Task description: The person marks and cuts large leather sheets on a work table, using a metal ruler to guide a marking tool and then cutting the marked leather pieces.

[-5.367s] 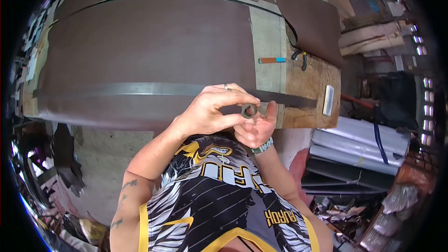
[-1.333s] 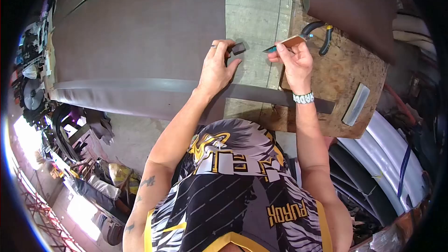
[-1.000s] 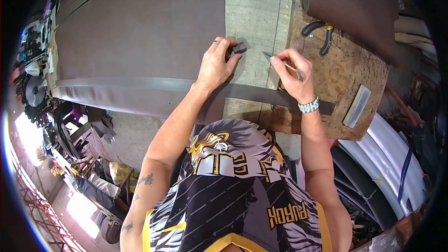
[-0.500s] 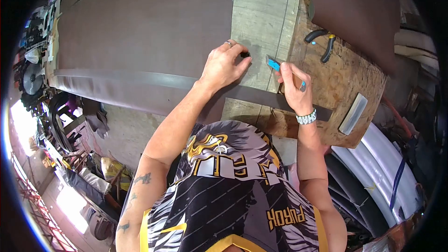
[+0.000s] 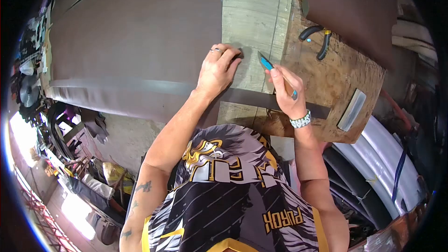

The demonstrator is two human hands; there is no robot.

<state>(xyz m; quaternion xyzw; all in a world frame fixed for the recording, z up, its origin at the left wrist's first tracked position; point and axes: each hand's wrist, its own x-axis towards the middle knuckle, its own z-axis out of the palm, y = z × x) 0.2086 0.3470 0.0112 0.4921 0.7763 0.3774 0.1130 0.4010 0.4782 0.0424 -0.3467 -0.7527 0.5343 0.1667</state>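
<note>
We clamp knife (image 5: 266,63) in right hand (image 5: 291,94), blade (image 5: 261,56) toward left hand (image 5: 215,71), which pinches small dark piece (image 5: 241,53), mostly hidden, near brown sheet (image 5: 140,32).

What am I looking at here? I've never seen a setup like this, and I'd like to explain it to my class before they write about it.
There is no machine: a person works with two bare hands. The view comes from one camera worn on the person's head, looking forward and down, so the shirt and both arms show.

The right hand holds a knife with a blue part near its blade. The fingers of the left hand close on a small dark piece, mostly hidden.

On the workbench lie a large brown sheet, a long dark strip along the near side, pliers with dark handles, and a pale bar.
</note>
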